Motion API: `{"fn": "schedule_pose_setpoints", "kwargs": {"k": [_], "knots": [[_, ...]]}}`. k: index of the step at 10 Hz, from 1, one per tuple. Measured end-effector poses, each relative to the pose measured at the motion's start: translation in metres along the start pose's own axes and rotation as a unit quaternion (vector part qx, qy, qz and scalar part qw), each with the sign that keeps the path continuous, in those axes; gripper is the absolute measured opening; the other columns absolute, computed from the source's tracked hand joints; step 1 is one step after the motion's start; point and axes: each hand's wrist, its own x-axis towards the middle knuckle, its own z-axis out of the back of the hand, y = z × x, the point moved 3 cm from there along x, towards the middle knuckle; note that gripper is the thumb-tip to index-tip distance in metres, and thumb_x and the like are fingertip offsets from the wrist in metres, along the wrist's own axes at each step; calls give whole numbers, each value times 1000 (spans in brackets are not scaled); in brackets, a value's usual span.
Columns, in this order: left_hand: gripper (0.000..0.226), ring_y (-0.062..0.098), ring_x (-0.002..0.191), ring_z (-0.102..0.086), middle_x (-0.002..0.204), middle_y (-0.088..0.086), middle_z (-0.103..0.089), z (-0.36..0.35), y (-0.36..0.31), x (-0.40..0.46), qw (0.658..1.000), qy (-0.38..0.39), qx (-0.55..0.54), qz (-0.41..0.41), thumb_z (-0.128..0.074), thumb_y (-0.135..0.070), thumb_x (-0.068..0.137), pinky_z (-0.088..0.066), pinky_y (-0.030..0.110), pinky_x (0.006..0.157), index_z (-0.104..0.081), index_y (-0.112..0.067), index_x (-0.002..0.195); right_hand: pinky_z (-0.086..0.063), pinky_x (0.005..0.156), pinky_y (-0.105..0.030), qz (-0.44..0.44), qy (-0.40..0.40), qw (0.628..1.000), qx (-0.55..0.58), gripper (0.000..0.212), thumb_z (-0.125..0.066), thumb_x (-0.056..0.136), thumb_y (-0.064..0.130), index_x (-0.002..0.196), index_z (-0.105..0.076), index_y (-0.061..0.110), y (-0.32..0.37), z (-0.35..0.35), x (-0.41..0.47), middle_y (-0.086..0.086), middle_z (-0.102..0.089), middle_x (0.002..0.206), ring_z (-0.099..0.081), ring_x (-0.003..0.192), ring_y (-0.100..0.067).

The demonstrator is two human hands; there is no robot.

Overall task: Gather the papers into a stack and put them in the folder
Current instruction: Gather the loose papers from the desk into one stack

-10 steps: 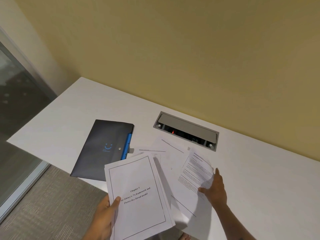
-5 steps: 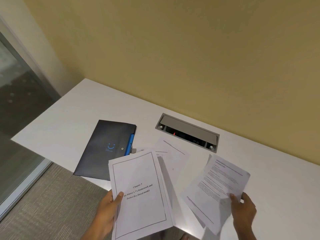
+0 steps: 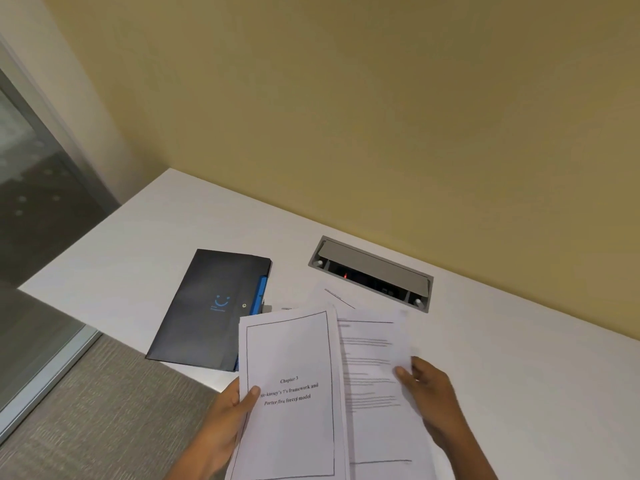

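Gathering is underway: a white printed stack (image 3: 289,393) is pinched by the left hand (image 3: 221,420), a loose text sheet (image 3: 374,382) by the right hand (image 3: 433,400); merging is next. One sheet (image 3: 332,296) lies on the white table (image 3: 519,375), right of the closed dark folder (image 3: 211,310).

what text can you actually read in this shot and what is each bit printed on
"Chapter 3" on the framed cover page held by the left hand.
"Mc-kinsey's 7's framework and" on the same page.
"Porter five forces model" on the same page.
Text lines on the sheet in the right hand: too blurred to read.
Small blue print under the smile logo on the dark folder: too small to read.
The sheet on the table shows only a line; no readable text.
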Motion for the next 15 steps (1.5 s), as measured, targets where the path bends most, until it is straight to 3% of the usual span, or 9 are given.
{"fn": "schedule_pose_setpoints", "kwargs": {"k": [3, 6, 7, 8, 9, 10, 11, 12, 15], "knots": [[29, 32, 118, -73, 129, 12, -75, 11, 15, 4, 999, 5, 32, 14, -59, -13, 104, -53, 56, 107, -62, -13, 133, -55, 106, -54, -11, 147, 989, -12, 17, -69, 100, 15, 111, -80, 12, -12, -80, -12, -14, -81, 114, -75, 111, -33], [35, 31, 120, -72, 128, 13, -75, 24, 26, 6, 999, 9, 36, 15, -60, -3, 101, -54, 49, 106, -61, -10, 135, -62, 75, -35, -48, 181, 982, 3, 17, -67, 102, 19, 109, -83, 21, -2, -110, -28, -10, -83, 108, -79, 94, -27], [40, 27, 118, -73, 128, 13, -75, 27, 28, 9, 999, 4, 34, 19, -63, 2, 98, -60, 36, 94, -61, -10, 135, -63, 93, -47, -55, 207, 977, -2, 22, -67, 101, 11, 113, -82, 20, 0, -121, -28, -10, -82, 113, -79, 105, -32], [47, 29, 115, -73, 124, 12, -77, 32, 28, 11, 999, -6, 35, 15, -69, 4, 93, -61, 35, 90, -61, -11, 136, -63, 88, -40, -91, 211, 973, -6, 29, -56, 107, 35, 112, -82, 24, 4, -129, -28, -6, -83, 110, -79, 100, -26], [38, 27, 99, -74, 112, 14, -79, 39, 25, 11, 999, -50, 16, -10, -66, 10, 93, -63, 29, 72, -65, -15, 122, -65, 78, -40, -130, 115, 980, -93, 56, -41, 104, 61, 100, -80, 22, -12, -133, -13, 0, -83, 90, -79, 85, -23], [41, 26, 95, -70, 115, 14, -73, 44, 23, 11, 995, -92, -11, -25, -63, 11, 95, -58, 38, 85, -59, -11, 130, -58, 81, -37, -98, 2, 952, -290, 61, -60, 82, 70, 110, -67, 16, -41, -132, 6, 0, -71, 105, -66, 91, -18], [50, 26, 97, -67, 126, 19, -68, 55, 28, 16, 991, -119, -46, -30, -61, 11, 95, -48, 46, 106, -53, -5, 142, -49, 83, -36, -132, -22, 925, -356, 75, -73, 80, 61, 128, -49, 10, -62, -144, 10, -9, -54, 126, -60, 118, -29], [51, 32, 104, -67, 125, 17, -69, 64, 33, 15, 988, -137, -66, -22, -62, 9, 96, -44, 48, 112, -53, -5, 144, -55, 92, -42, -147, -57, 905, -395, 40, -55, 101, 32, 129, -47, 5, -67, -158, 6, -14, -50, 129, -55, 123, -34], [53, 41, 124, -64, 134, 21, -68, 80, 42, 14, 982, -160, -92, -24, -63, 8, 95, -44, 55, 113, -53, -5, 145, -56, 97, -48, -200, -89, 922, -320, 32, -38, 106, 9, 137, -37, 0, -79, -174, 12, -24, -47, 138, -62, 119, -42]]}}
